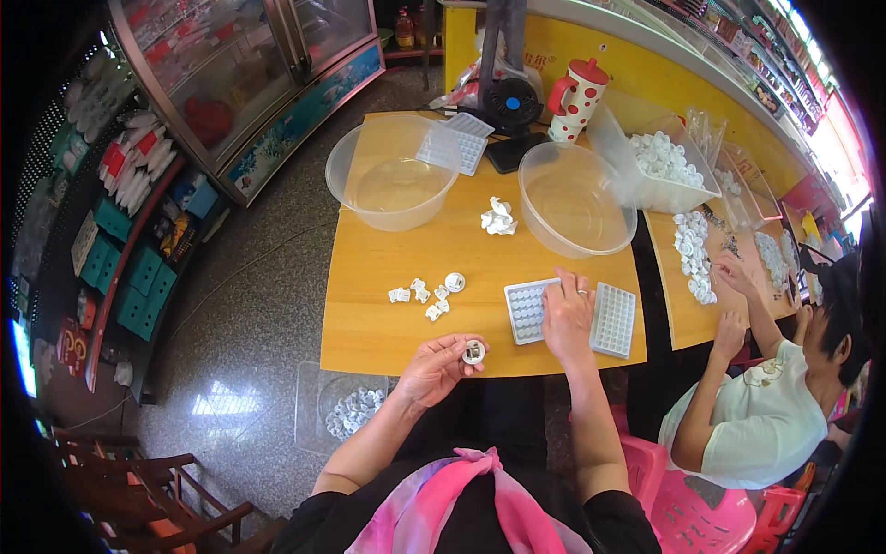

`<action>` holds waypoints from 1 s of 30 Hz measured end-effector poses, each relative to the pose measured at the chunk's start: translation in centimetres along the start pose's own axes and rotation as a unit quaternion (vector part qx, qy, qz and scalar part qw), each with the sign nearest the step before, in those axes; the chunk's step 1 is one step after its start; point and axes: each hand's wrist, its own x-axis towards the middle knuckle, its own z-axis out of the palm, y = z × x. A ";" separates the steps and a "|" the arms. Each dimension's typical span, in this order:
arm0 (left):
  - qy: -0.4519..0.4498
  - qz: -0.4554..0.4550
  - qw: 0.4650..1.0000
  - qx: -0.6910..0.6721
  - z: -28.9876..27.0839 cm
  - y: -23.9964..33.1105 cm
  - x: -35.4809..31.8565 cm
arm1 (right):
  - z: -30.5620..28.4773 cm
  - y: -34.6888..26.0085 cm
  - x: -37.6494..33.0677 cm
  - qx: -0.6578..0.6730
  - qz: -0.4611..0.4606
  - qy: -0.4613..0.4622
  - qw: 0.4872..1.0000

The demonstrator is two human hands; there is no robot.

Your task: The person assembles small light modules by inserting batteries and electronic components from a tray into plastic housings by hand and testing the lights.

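My left hand (434,371) is at the table's front edge, with thumb and fingers closed round a small round white plastic part (474,352). Metal pieces show inside this part. My right hand (567,319) reaches over the right side of a white compartment tray (526,312), its fingers bent together. Whatever lies between those fingertips is too small to make out. A second compartment tray (613,320) stands just right of that hand. Several small white plastic pieces (421,290) and a round white part (454,282) lie on the wooden table (369,337), beyond my left hand.
Two clear plastic bowls (392,217) (577,242) stand farther back, with a white crumpled-looking heap (498,217) between them. Behind are a fan (512,103), a dotted tumbler (579,100) and a bin (678,189) of white parts. A co-worker (766,415) handles parts at right.
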 end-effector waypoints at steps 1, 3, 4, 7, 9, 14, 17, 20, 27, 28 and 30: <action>-0.010 0.000 1.000 -0.013 -0.1 0.0 0.0 | -0.3 -0.4 -0.1 0.021 -0.004 0.009 1.000; -0.017 0.004 1.000 -0.026 -0.4 0.0 0.0 | -1.1 -1.6 -0.2 0.046 -0.011 0.018 0.999; -0.015 -0.003 1.000 -0.025 -0.6 -0.2 0.0 | -1.9 -2.6 -0.5 0.147 -0.033 0.048 0.987; -0.015 -0.012 1.000 -0.019 -0.4 -0.3 -0.1 | -3.6 -6.2 -1.8 0.293 -0.096 0.077 0.948; -0.018 -0.013 1.000 -0.014 0.0 -0.3 -0.2 | -3.8 -7.8 -2.7 0.272 -0.128 0.091 0.949; -0.011 0.000 1.000 0.028 0.9 -0.5 -0.6 | -3.3 -8.8 -3.3 0.226 -0.160 0.116 0.954; -0.005 0.009 0.999 0.050 0.9 -0.6 -0.7 | -3.0 -8.6 -3.7 0.213 -0.168 0.113 0.956; 0.004 0.015 0.998 0.068 0.8 -0.4 -0.9 | -3.8 -8.9 -3.4 0.231 -0.164 0.069 0.957; 0.015 0.007 0.997 0.074 1.1 -0.2 -1.1 | -3.4 -8.8 -3.6 0.282 -0.121 0.033 0.951; 0.005 0.017 0.995 0.103 1.0 -0.2 -1.1 | -3.4 -8.7 -3.6 0.291 -0.110 0.027 0.950; -0.005 0.027 0.991 0.133 0.9 -0.1 -1.2 | -3.3 -8.7 -3.6 0.300 -0.098 0.020 0.949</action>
